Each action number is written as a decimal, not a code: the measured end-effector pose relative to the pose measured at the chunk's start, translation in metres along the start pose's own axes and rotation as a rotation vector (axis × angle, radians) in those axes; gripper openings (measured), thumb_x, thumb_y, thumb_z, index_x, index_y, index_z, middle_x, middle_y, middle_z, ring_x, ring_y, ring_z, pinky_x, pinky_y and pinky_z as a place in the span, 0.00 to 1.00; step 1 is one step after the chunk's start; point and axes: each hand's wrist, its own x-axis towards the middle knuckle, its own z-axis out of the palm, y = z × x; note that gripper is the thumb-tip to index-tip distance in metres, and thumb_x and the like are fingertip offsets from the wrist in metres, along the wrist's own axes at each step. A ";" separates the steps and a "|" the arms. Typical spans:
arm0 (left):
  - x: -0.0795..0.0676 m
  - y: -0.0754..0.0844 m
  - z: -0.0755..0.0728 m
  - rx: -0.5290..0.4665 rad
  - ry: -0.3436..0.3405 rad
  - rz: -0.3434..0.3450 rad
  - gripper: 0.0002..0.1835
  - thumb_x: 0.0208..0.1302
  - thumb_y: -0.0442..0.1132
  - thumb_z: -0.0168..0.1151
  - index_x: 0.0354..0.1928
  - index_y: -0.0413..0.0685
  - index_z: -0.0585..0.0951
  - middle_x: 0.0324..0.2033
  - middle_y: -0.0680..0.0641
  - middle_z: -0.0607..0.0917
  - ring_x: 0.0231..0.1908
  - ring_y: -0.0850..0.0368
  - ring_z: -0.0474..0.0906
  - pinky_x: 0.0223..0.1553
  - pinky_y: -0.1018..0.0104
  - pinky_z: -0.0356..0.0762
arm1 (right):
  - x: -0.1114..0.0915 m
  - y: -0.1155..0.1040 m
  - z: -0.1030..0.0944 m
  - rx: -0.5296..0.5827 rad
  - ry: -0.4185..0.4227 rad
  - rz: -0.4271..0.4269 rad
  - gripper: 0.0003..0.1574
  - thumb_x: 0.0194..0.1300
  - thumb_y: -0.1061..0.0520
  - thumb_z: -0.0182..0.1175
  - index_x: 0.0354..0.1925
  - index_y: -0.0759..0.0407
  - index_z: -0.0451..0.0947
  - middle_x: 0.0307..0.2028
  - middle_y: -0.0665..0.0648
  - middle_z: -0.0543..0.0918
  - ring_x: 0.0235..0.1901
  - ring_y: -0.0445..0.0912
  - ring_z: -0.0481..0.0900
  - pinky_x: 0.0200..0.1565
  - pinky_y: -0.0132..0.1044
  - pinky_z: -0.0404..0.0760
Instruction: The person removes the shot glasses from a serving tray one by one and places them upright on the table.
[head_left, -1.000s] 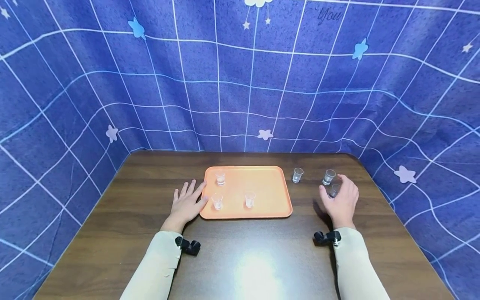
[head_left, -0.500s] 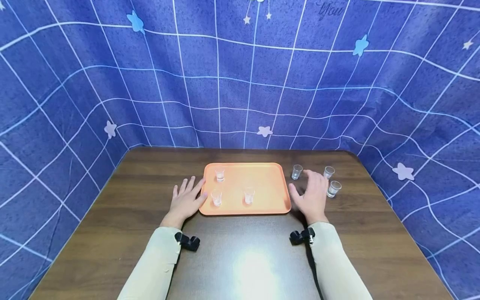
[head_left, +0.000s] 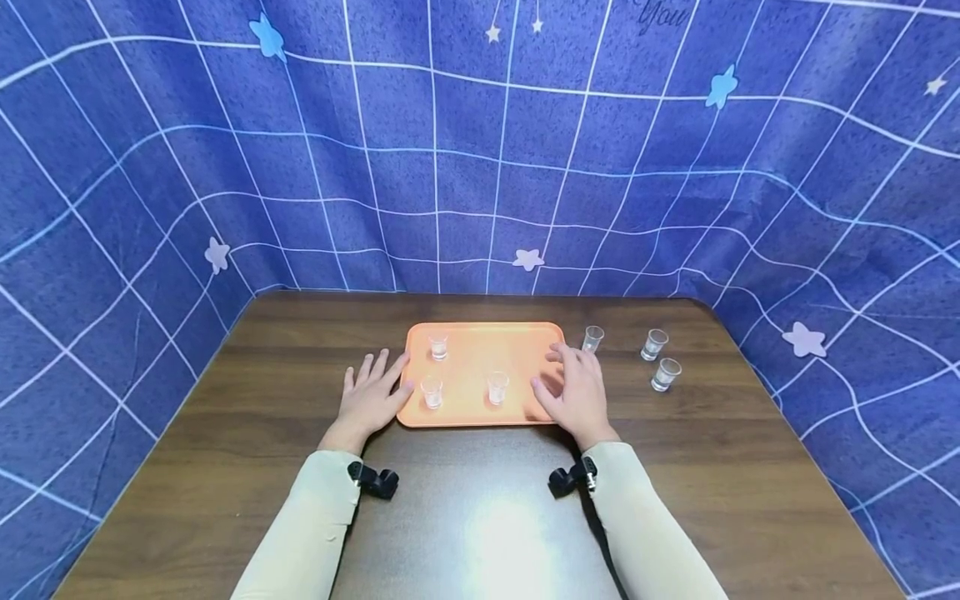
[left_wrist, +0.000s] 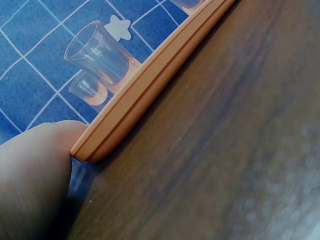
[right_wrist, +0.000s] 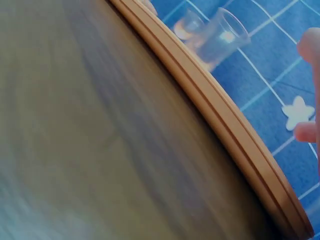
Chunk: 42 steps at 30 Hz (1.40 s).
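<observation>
Two bare hands, both released. L hand (head_left: 367,406) has fingers spread on the tray's L side, thumb touching its edge; R hand (head_left: 577,392) is over the R end, fingers loosely bent, nothing in grip; can't tell if it touches the tray. Pale L sleeve (head_left: 303,517) & R sleeve (head_left: 648,525), each w/ a small blk device at the wrist.

Tray (head_left: 495,342) sits btwn the hands, approx. mid-counter: plain orange, rectangular, rounded corners, low raised rim, flat bottom, long side facing the person. 3 small clear glasses upright on it: back-left glass (head_left: 438,347), front-left glass (head_left: 431,392), front-mid glass (head_left: 497,388). They look see-thru, w/ thick bases & flared rims, picking up an orange tint.

3 more of same type upright on the counter to the R: edge glass (head_left: 592,337) just beside the tray, partly hidden by R hand; then rear glass (head_left: 655,344) & fwd glass (head_left: 665,375) close together, well apart from the tray.

Counter (head_left: 720,433) is dk brown woodgrain, slight sheen, bright glare (head_left: 510,542) at front ctr. Curtain (head_left: 450,175) rises behind & on both sides: blue, wavy white/lt-blue grid, pale & lt-blue stars, script "You" (head_left: 662,14) up top.
</observation>
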 end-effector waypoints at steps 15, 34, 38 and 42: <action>-0.001 0.001 -0.001 0.008 -0.010 -0.009 0.35 0.76 0.63 0.42 0.80 0.63 0.55 0.79 0.37 0.50 0.78 0.34 0.39 0.70 0.30 0.28 | 0.002 -0.039 0.023 -0.010 -0.105 -0.087 0.36 0.57 0.37 0.65 0.57 0.56 0.73 0.38 0.49 0.89 0.47 0.50 0.80 0.52 0.47 0.76; 0.001 0.001 0.000 0.010 -0.020 -0.028 0.35 0.76 0.63 0.41 0.80 0.65 0.54 0.79 0.39 0.50 0.78 0.35 0.38 0.71 0.31 0.28 | 0.004 -0.054 0.036 -0.115 -0.189 -0.067 0.28 0.59 0.41 0.63 0.51 0.57 0.78 0.27 0.48 0.82 0.42 0.53 0.82 0.54 0.47 0.76; 0.001 0.001 -0.001 0.010 -0.017 -0.025 0.35 0.76 0.62 0.42 0.80 0.64 0.55 0.79 0.38 0.50 0.78 0.34 0.38 0.71 0.30 0.29 | 0.003 -0.054 0.037 -0.135 -0.206 -0.057 0.26 0.60 0.42 0.62 0.49 0.58 0.79 0.27 0.50 0.81 0.43 0.54 0.82 0.54 0.47 0.77; 0.001 0.001 -0.002 0.002 -0.024 -0.028 0.35 0.75 0.62 0.43 0.80 0.65 0.55 0.79 0.39 0.50 0.78 0.35 0.37 0.71 0.30 0.27 | 0.002 -0.054 0.037 -0.122 -0.172 -0.071 0.25 0.59 0.43 0.63 0.47 0.58 0.79 0.29 0.52 0.82 0.43 0.55 0.82 0.52 0.48 0.77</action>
